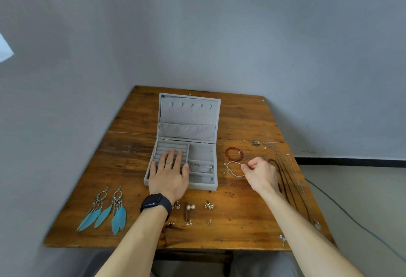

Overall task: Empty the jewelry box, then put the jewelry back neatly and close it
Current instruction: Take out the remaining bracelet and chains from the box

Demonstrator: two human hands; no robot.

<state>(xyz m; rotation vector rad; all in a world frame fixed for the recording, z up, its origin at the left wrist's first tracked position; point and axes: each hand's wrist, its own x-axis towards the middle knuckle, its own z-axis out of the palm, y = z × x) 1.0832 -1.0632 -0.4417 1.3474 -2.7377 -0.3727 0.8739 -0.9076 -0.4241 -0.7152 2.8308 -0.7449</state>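
Note:
A grey velvet jewelry box (203, 152) lies open in the middle of the wooden table (136, 122), its lid tilted back. My left hand (170, 172) rests flat with straight fingers on the ring-roll section at the box's left. A silver bangle (201, 168) sits in a right-hand compartment. Right of the box, my right hand (261, 172) pinches a pale cord bracelet (232, 169) that lies on the table. A red bead bracelet (234, 153) lies just behind it.
Two blue feather earrings (107, 209) lie at the front left. Small earrings and studs (190, 207) sit in front of the box. Several thin necklaces (292, 180) stretch along the table's right side. Grey walls close in behind and to the left.

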